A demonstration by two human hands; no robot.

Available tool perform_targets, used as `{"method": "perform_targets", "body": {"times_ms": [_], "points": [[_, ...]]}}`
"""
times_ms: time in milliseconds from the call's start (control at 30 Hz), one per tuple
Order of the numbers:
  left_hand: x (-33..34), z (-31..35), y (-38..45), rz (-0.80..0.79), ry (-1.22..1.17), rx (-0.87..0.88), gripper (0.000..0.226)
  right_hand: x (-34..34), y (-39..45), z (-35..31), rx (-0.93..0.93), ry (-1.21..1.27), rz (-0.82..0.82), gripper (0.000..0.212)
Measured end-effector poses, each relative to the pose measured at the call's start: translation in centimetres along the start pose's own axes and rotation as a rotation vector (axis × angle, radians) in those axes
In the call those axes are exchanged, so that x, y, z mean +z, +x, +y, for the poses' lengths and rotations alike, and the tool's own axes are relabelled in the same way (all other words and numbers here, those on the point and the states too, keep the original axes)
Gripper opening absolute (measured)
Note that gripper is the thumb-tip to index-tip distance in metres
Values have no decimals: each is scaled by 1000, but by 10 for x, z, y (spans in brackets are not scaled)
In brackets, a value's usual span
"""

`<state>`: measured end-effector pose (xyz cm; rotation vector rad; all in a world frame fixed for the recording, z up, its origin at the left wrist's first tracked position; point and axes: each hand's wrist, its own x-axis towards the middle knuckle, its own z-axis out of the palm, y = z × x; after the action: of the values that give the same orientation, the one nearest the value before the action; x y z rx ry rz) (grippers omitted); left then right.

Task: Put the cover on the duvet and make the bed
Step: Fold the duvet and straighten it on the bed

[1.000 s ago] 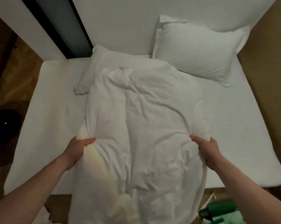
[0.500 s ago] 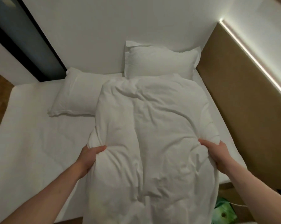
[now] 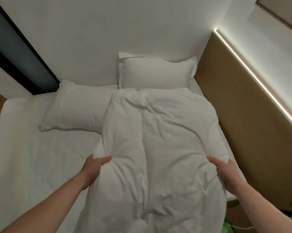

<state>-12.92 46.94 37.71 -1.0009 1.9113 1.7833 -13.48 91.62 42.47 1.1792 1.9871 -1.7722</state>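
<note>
A white, wrinkled duvet [image 3: 158,140] in its cover lies bunched lengthwise on the right half of the bed [image 3: 32,157]. Its far end reaches the foot of the right pillow [image 3: 157,71]. Its near end hangs over the bed's front edge. My left hand [image 3: 95,167] grips the duvet's left side. My right hand [image 3: 224,172] grips its right side. A second pillow [image 3: 74,106] lies flat to the left of the duvet, partly under its edge.
A tan wooden panel [image 3: 242,115] with a lit strip [image 3: 252,76] runs along the bed's right side. A white wall stands behind the pillows. A dark door frame [image 3: 21,64] is at far left. Green items and a cable [image 3: 229,228] sit at bottom right.
Both hands have carried the duvet to the right and toward the head of the bed, against the wooden panel. My view has swung right and upward.
</note>
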Motion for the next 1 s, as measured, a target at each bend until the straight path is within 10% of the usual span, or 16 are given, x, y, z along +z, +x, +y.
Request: {"method": "perform_targets", "body": {"times_ms": [333,700,867,1000], "points": [[166,27,62,13,9,-16,55,-76,166,-55,0,-60,-12,41],[351,79,154,-26,-38,70,76,-149,333,-154,-201,-205,64,77],[412,60,210,-38,32,-13,130,-155,418,-144,-232,-537,173,101],[448,-6,252,-71,287,-13,105,-140,466,-51,-170,-986,92,95]]}}
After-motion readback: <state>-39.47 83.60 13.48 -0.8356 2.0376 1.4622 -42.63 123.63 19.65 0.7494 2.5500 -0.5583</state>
